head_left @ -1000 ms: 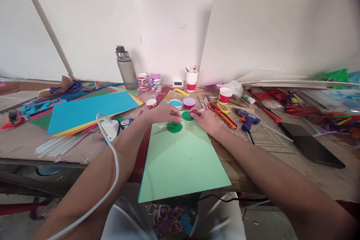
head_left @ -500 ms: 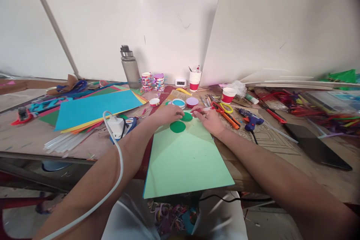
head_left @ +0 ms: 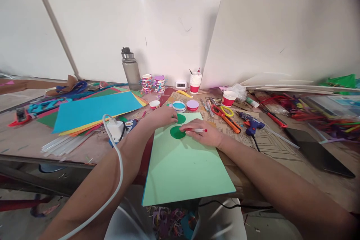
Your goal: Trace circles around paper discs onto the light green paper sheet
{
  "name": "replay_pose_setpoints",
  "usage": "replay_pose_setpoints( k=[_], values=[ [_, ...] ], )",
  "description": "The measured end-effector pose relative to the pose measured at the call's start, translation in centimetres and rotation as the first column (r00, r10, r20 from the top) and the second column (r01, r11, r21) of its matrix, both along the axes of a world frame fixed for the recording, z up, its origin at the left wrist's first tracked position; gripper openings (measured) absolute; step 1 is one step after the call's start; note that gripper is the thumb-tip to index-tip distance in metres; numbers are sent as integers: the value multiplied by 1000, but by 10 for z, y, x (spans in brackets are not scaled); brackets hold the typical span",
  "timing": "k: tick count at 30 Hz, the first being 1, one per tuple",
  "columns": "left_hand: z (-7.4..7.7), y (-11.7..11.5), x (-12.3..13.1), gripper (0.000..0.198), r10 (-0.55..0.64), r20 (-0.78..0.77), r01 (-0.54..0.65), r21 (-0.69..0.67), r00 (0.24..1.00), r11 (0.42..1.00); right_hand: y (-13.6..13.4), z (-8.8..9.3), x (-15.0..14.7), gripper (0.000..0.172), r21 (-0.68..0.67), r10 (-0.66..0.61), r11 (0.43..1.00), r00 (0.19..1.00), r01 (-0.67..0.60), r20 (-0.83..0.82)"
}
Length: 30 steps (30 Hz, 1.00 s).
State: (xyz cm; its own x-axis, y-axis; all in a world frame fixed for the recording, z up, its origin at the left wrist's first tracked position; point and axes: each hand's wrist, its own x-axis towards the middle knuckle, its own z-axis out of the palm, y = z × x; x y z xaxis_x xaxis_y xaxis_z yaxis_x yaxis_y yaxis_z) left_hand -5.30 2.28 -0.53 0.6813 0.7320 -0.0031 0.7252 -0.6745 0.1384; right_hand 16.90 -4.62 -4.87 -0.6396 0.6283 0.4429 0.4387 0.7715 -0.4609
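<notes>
A pale green paper sheet (head_left: 188,168) lies in front of me with a blue edge showing beneath it. Two dark green paper circles rest on its upper part. At the left edge of the farther circle (head_left: 180,119), my left hand (head_left: 165,117) has its fingers pinched together. My right hand (head_left: 205,134) grips a pen (head_left: 199,130) with a white barrel and a red end, pointing left. Its fingertips touch the right side of the nearer circle (head_left: 176,132). Just beyond stand a blue-topped round cup (head_left: 179,106) and a lilac-topped one (head_left: 192,105).
Orange-handled scissors (head_left: 225,117), a glue gun (head_left: 253,124) and a black tablet-like slab (head_left: 317,152) lie to the right. On the left are coloured sheets (head_left: 95,110), clear sticks (head_left: 63,143) and a white plug (head_left: 116,129) whose cable crosses my left arm. A bottle (head_left: 131,71) stands behind.
My right hand has come nearer and leftward with the pen, from the farther circle to the nearer one. The farther circle has shifted left with my left hand.
</notes>
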Motion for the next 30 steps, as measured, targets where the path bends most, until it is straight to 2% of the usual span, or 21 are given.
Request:
replay_pose_setpoints(
  k=[2,7,11,13,16,19,23,30],
  values=[
    [-1,0,-2,23,16,35,-16,-12,999,1000,0,4,0,28,-66,-42,997,997,37,-71],
    [3,3,-5,28,88,116,-83,-51,989,995,8,8,9,30,-184,-252,961,933,209,-257],
    [14,9,-13,39,273,234,-274,-28,933,961,17,1,20,28,-307,-411,896,861,320,-301],
    [17,8,-14,40,310,253,-314,-26,916,949,20,-3,22,26,-333,-451,875,842,352,-295],
    [13,-1,-10,38,199,207,-196,-37,958,980,22,-4,21,26,-330,-450,875,848,354,-281],
    [2,-9,-2,39,87,129,-95,58,988,994,20,-2,19,26,-303,-426,889,865,344,-267],
    [-15,-9,3,40,-44,23,42,85,999,995,18,1,18,25,-306,-422,892,856,334,-298],
    [-33,-10,0,35,-75,162,45,182,984,982,19,1,18,27,-336,-437,882,841,331,-318]
  ],
)
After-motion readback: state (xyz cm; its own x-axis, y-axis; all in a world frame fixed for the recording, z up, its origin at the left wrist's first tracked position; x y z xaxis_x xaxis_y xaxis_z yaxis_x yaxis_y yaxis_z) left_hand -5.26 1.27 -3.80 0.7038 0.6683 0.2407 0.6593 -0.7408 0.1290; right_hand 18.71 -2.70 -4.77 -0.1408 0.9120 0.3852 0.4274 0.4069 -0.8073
